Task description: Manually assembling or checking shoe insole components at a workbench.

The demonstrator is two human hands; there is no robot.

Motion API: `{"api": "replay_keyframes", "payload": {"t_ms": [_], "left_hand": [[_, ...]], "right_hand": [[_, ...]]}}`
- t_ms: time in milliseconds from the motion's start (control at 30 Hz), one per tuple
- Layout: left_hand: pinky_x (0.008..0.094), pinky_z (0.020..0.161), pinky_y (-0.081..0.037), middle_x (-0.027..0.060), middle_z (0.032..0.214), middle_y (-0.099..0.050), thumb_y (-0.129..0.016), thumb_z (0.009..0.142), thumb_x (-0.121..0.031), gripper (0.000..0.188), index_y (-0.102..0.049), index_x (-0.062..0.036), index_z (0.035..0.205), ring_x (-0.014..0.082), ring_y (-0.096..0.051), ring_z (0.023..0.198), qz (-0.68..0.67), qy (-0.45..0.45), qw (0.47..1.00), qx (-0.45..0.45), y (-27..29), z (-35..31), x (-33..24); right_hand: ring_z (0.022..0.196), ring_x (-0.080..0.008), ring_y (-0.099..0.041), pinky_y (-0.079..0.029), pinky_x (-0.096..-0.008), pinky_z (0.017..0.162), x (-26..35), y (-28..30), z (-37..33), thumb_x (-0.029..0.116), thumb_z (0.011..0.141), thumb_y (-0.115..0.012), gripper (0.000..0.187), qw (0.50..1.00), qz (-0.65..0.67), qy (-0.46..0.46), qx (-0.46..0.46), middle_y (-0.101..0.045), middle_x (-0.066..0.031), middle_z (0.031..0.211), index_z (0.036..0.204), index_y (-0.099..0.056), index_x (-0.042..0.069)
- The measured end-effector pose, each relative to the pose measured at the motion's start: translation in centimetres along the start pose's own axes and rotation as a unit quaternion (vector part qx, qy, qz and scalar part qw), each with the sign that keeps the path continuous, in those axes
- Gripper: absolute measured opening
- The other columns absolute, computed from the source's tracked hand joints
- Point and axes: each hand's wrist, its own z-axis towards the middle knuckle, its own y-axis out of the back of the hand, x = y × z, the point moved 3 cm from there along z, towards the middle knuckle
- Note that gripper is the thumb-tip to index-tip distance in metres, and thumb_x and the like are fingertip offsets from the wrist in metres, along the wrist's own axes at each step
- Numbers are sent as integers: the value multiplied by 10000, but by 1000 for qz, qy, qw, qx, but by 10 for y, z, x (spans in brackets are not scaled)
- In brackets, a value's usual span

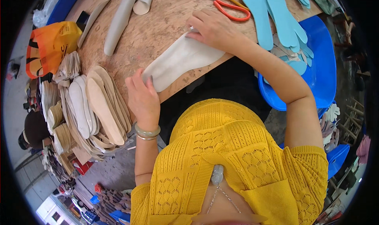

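A white insole [179, 58] lies slantwise on the wooden tabletop, close to its front edge. My left hand [144, 97] grips its narrower left end, with the thumb on top and the fingers around the outer edge. At the opposite end, my right hand [213, 29] has its fingers and thumb closed on the upper right edge; part of the insole is hidden under the palm. Just beyond the right hand rest scissors with orange-red handles [233, 13]. Light-blue insoles [258, 22] lie to the right of them.
Stacked beige insoles [103, 106] stand at the table's left, below an orange bag [59, 39]. A long greyish curled piece [121, 22] lies at the back left. On the right, a blue bin [325, 71] holds light-blue pieces beside the table edge.
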Motion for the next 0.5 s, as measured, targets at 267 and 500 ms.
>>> {"api": "replay_keyframes", "payload": {"t_ms": [267, 500], "left_hand": [[482, 1052, -344, 199, 1328, -474, -629, 888, -200, 486, -480, 1, 1304, 376, -434, 1259, -91, -259, 959, 67, -28, 13, -56], [589, 1114, -206, 208, 1491, -347, -619, 851, -484, 758, -415, -27, 1420, 371, -280, 1407, 19, -279, 952, 125, -39, 3, -59]], "right_hand": [[955, -239, -577, -447, -349, 820, 5, -1, 4, 245, 833, -692, 234, 997, -56, 34, 41, -565, -80, 969, 954, -586, 75], [945, -245, -576, -458, -380, 810, -22, 10, 1, 240, 830, -696, 221, 1000, -20, -18, -1, -565, -70, 957, 947, -590, 85]]}}
